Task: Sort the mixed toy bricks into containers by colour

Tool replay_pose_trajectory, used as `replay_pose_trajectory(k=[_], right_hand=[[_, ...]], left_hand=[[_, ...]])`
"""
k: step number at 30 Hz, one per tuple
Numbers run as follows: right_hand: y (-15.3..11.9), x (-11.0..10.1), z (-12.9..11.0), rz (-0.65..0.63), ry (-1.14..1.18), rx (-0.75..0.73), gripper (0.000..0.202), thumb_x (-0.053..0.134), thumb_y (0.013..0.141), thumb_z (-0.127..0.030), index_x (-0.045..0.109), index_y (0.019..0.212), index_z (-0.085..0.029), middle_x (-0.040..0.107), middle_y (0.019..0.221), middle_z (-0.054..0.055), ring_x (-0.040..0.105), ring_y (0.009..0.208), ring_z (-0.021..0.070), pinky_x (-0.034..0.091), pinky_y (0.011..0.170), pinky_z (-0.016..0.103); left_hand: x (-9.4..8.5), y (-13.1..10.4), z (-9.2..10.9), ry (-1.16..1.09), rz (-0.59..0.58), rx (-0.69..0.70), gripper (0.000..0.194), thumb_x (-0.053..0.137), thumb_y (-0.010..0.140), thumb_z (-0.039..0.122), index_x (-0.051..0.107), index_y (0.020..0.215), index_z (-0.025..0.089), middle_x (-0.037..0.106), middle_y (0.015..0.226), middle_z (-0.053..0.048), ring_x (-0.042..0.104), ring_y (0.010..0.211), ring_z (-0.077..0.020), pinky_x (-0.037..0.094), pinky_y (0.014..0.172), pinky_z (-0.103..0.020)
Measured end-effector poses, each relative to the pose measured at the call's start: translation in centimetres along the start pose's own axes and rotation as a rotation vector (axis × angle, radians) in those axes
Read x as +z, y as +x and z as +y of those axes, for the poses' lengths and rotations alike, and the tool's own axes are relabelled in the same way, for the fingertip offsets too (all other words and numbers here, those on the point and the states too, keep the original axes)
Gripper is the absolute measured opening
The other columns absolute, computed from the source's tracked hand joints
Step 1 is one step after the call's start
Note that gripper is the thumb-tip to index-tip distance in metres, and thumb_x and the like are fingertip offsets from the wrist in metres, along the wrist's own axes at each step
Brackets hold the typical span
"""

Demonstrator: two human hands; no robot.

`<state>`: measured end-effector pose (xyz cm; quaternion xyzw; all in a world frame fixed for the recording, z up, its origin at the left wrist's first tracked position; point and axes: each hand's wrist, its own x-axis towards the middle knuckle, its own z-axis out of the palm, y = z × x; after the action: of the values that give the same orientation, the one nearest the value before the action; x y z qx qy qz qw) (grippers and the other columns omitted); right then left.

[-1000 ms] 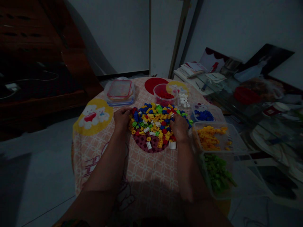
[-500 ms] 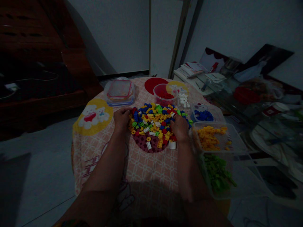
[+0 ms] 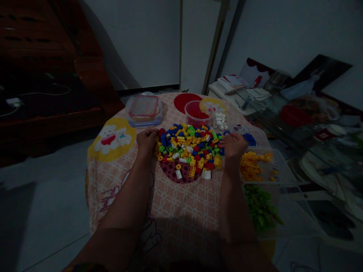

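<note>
In the head view, a mixed pile of toy bricks in yellow, blue, red, green and white is spread over the middle of the tabletop, which is covered by a pink cloth with a white lattice pattern. The pile's left edge is touched by the left hand, whose fingers are bent inward; whether a brick is held by them cannot be told. The right hand is placed just beyond the pile's right edge, with its fingers directed leftward over the bricks; whether anything is gripped there cannot be told in the dim light. Behind this hand, blue bricks are partly hidden in a clear container at the right. Nearer, yellow bricks are held in one clear box, and green bricks in another just on its near side. On the far side of the pile, red bricks are contained in a round clear tub, with white bricks gathered just to its right. Lidded containers are stacked at the far left. Farther right, off the tabletop, papers are piled beside a glass surface.
</note>
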<state>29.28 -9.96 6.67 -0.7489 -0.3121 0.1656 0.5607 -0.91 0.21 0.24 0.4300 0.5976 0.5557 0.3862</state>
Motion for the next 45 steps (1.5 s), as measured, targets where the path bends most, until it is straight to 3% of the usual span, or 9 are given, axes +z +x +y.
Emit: replay_pose_trajectory(k=[4,9,12,15,19,24,29,36,45], right_hand=[[1.2,-1.0,1.2,0.246,0.211,-0.041,0.059,0.046,0.099,-0.032,0.044,0.154,-0.011,0.076,0.11,0.016,0.08,0.095,0.0247,0.067,0.078,0.039],[1.4,-1.2,1.9,0.253,0.272,-0.119,0.069,0.051,0.096,-0.035,0.038,0.159,-0.012,0.074,0.112,0.016,0.079,0.096,0.0263,0.067,0.079,0.043],[0.8,-0.3,1.6,0.156,0.27,-0.14,0.06,0.056,0.09,-0.036,0.058,0.144,-0.01,0.076,0.099,0.013,0.077,0.082,0.0245,0.066,0.071,0.038],[-0.1,0.8,1.2,-0.072,0.15,-0.098,0.041,0.06,0.085,-0.037,0.075,0.114,-0.012,0.074,0.08,0.006,0.072,0.064,0.0211,0.061,0.061,0.033],[-1.7,1.9,0.5,-0.351,-0.089,-0.183,0.022,0.064,0.086,-0.032,0.079,0.093,-0.017,0.078,0.081,0.005,0.075,0.072,0.0211,0.059,0.068,0.03],[-3.4,2.4,-0.7,-0.466,-0.492,-0.414,0.013,0.068,0.09,-0.023,0.081,0.092,-0.021,0.083,0.097,0.007,0.077,0.094,0.0228,0.055,0.088,0.032],[-4.2,2.7,-1.0,-0.496,-0.68,-0.461,0.019,0.072,0.089,-0.019,0.081,0.106,-0.02,0.082,0.107,0.01,0.076,0.103,0.0253,0.054,0.091,0.033],[-2.9,2.3,-0.6,-0.464,-0.423,-0.351,0.013,0.073,0.078,-0.017,0.08,0.088,-0.022,0.08,0.085,0.003,0.075,0.085,0.0215,0.056,0.083,0.032],[-0.1,1.1,1.6,-0.184,0.115,-0.103,0.026,0.067,0.069,-0.027,0.075,0.092,-0.017,0.071,0.075,0.001,0.071,0.067,0.0206,0.062,0.065,0.034]], left_hand=[[0.0,-0.1,0.2,-0.007,0.009,0.008,0.029,0.061,0.064,0.025,0.08,0.085,0.017,0.077,0.083,-0.005,0.07,0.077,-0.0197,0.055,0.07,-0.028],[-0.1,0.2,0.0,0.029,0.003,0.025,0.029,0.061,0.065,0.025,0.08,0.084,0.017,0.077,0.085,-0.005,0.07,0.08,-0.0196,0.056,0.074,-0.028],[-0.1,0.3,-0.2,0.033,0.002,0.043,0.028,0.061,0.065,0.025,0.08,0.084,0.017,0.078,0.087,-0.005,0.071,0.081,-0.0194,0.057,0.077,-0.028],[0.0,0.4,-0.4,0.021,0.01,0.036,0.027,0.061,0.065,0.024,0.079,0.084,0.017,0.077,0.085,-0.005,0.071,0.08,-0.0195,0.057,0.076,-0.029],[0.1,0.5,-0.4,0.015,0.022,0.027,0.026,0.061,0.065,0.023,0.078,0.082,0.017,0.077,0.085,-0.005,0.07,0.08,-0.0196,0.056,0.075,-0.028],[0.0,0.4,-0.4,0.004,0.011,0.002,0.026,0.062,0.066,0.024,0.078,0.084,0.017,0.076,0.082,-0.004,0.069,0.075,-0.0186,0.054,0.071,-0.027],[-0.1,0.6,-0.5,0.041,0.006,0.04,0.026,0.061,0.067,0.023,0.078,0.085,0.018,0.077,0.086,-0.005,0.07,0.08,-0.019,0.056,0.073,-0.027],[0.0,0.7,-0.7,0.006,0.004,0.017,0.026,0.062,0.066,0.024,0.079,0.085,0.018,0.077,0.084,-0.005,0.07,0.077,-0.0187,0.055,0.071,-0.027],[0.0,0.3,-0.1,0.002,0.008,0.016,0.025,0.062,0.065,0.024,0.079,0.083,0.017,0.077,0.083,-0.005,0.07,0.077,-0.019,0.055,0.071,-0.027]])
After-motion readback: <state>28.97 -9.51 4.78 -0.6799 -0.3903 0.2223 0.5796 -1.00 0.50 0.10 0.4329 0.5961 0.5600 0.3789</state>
